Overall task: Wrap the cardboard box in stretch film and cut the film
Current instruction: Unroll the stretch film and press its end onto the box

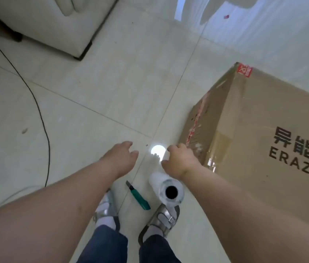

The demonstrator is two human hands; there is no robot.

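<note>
A large brown cardboard box (pixel 264 130) with black print stands on the tiled floor at the right. A white roll of stretch film (pixel 166 188) stands upright on the floor by the box's near corner, its dark core hole facing up. A green utility knife (pixel 138 195) lies on the floor just left of the roll. My left hand (pixel 120 158) hovers above the floor with relaxed fingers, holding nothing. My right hand (pixel 178 160) hangs above the roll beside the box's corner, fingers loosely curled, holding nothing.
My two feet in silver sandals (pixel 166 219) stand just behind the knife and roll. A white sofa (pixel 55 25) fills the upper left. A black cable (pixel 41 118) runs across the floor at the left. A bright lamp reflection (pixel 157 149) shines on the tiles.
</note>
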